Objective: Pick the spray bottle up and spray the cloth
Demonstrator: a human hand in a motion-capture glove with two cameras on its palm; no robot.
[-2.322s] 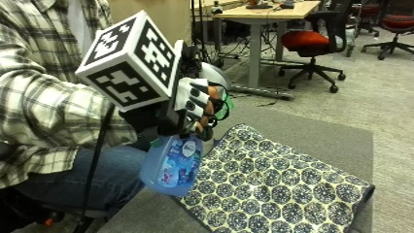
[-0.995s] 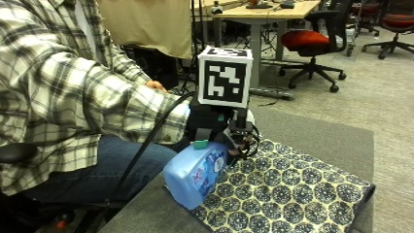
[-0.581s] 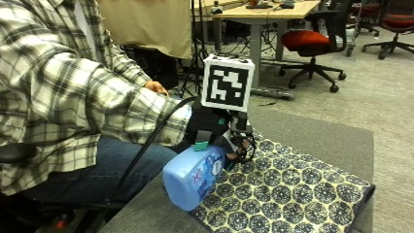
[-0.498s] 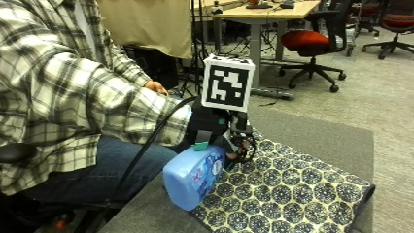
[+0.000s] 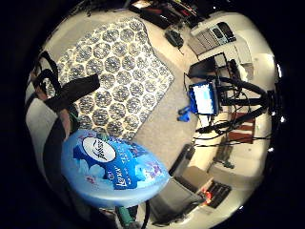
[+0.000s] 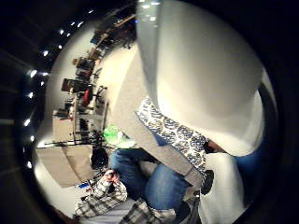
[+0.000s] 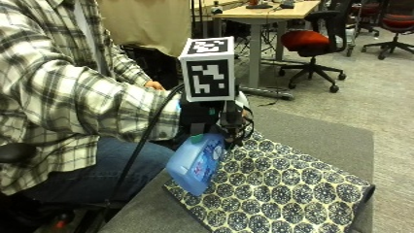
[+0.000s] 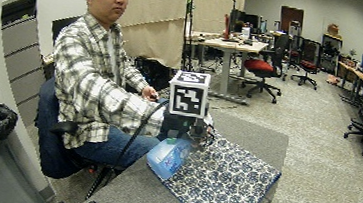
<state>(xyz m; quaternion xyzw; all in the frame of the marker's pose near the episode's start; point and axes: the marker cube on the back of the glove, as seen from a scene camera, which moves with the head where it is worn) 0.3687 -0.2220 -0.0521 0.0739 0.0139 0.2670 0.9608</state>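
Note:
In the outside view my gloved right hand (image 7: 213,121) grips the top of a blue spray bottle (image 7: 197,162). The bottle hangs tilted below the hand, over the near left edge of a patterned navy-and-white cloth (image 7: 284,194). That cloth lies flat on the grey table (image 7: 323,136). The wide outside view shows the same: hand (image 8: 186,124), bottle (image 8: 168,156), cloth (image 8: 224,181). The bottle's blue labelled body (image 5: 112,167) looms close in the little finger side palm view, with the cloth (image 5: 119,76) beyond it. On the thumb side, the bottle's white head (image 6: 205,70) fills much of the view.
The person's bare left hand (image 7: 155,85) rests behind the right arm. The table's bare grey part runs beyond the cloth to its far edge. Behind stand a desk (image 7: 271,12) and a red office chair (image 7: 310,39).
Since 2.3 s ago the hand has rolled over and shifted toward the cloth, so the bottle hangs beneath it. Over the last second the hand and bottle have stayed nearly still.

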